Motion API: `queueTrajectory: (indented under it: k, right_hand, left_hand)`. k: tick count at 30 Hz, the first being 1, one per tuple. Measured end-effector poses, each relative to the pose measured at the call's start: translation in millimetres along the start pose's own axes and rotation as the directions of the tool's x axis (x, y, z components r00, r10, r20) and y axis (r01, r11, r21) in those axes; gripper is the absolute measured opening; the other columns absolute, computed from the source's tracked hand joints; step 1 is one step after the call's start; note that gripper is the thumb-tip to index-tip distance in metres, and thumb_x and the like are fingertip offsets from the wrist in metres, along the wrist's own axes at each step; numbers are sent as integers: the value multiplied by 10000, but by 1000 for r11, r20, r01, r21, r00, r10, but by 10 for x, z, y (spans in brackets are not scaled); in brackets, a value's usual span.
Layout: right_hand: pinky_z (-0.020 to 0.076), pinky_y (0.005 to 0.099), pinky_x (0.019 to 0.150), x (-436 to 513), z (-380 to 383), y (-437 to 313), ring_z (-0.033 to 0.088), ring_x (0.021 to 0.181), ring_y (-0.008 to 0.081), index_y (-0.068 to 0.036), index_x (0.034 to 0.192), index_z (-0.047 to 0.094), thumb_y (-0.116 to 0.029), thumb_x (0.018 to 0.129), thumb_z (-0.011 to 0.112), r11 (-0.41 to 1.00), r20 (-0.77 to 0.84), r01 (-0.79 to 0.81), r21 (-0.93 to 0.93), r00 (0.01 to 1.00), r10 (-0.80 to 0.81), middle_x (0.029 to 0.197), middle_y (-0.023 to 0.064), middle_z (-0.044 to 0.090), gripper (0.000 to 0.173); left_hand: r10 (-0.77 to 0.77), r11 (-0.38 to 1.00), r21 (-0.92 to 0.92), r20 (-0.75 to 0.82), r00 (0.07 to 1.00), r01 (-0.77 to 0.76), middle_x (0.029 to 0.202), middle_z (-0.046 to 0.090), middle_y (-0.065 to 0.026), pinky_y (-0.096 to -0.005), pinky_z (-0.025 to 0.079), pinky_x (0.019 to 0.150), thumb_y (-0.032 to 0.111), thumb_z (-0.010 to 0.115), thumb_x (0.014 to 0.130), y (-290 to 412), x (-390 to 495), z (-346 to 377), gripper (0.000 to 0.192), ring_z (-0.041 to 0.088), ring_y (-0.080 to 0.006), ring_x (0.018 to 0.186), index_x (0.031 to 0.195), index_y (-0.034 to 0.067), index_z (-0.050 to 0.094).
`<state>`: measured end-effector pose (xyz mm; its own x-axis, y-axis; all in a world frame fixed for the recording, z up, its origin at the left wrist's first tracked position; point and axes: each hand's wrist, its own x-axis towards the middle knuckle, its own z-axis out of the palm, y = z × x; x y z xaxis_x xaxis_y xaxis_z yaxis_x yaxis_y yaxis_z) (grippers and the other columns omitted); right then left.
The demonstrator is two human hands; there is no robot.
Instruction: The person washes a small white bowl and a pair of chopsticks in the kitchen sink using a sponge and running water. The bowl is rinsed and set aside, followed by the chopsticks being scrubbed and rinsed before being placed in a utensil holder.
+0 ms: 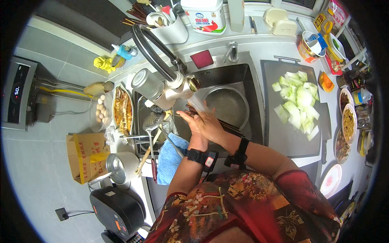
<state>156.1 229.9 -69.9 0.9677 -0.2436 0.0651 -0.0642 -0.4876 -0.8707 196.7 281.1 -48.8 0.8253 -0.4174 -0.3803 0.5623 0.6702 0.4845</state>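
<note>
A bundle of dark chopsticks [230, 127] lies between my two hands over the sink [258, 103]. My left hand [195, 125] is under the bundle with its thumb stretched out, and my right hand [212, 125] presses against it from the right. Between the palms the middle of the bundle is hidden. Water [198, 102] runs from the filter-fitted faucet [173, 76] onto the hands and chopsticks. Behind them, in the basin, a round metal bowl [232, 104] sits with a wet look inside.
At right a grey cutting board [291, 148] holds pale green melon pieces [299, 97], with a kitchen knife [325, 130] along its edge. A drain basket [139, 118], a skimmer [151, 122] and a blue cloth [171, 158] lie left. A white saucepan [129, 165] stands nearer.
</note>
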Motion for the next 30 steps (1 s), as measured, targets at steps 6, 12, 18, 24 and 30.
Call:
queueTrajectory:
  k: [6,12,18,24,30]
  right_hand:
    - [259,421,1114,460,-368,-24,338,1324,416,-13,1387,396,-330,988,335,994,14,-99,37,995,98,1426,241,384,512]
    - [417,477,847,250,-178,-102,521,1028,396,-49,1169,511,-312,902,474,980,104,83,182,989,-103,1094,219,531,377]
    - [310,564,1060,550,-187,254,341,1336,415,-37,1365,400,-336,946,456,975,-36,-104,-194,994,99,1467,236,317,518]
    - [327,406,1067,365,10,81,342,1327,419,-35,1453,262,-325,938,501,964,-158,15,265,987,28,1447,270,332,637]
    - [454,465,851,-10,-295,89,591,985,412,-33,1177,555,-365,954,462,999,153,-29,-46,988,35,1082,236,617,411]
  left_hand:
    - [-89,992,88,13,996,87,1369,482,-52,-426,330,1062,721,283,894,-207,-74,139,732,429,-265,1256,1376,189,428]
    - [-61,998,3,-26,998,61,1438,424,-18,-430,281,1102,623,266,937,132,23,97,628,387,-284,1302,1411,231,392]
    - [-79,994,83,28,996,76,1454,392,-73,-443,265,1108,634,299,942,-152,-196,199,701,380,-273,1305,1443,144,328]
    - [166,971,208,-219,961,-121,1197,547,-112,-394,512,849,343,601,930,-103,-102,104,482,568,-237,1031,1281,53,442]
    - [266,964,57,-232,936,-260,768,501,3,-340,460,669,445,547,942,211,-28,-5,335,490,-147,687,914,115,500]
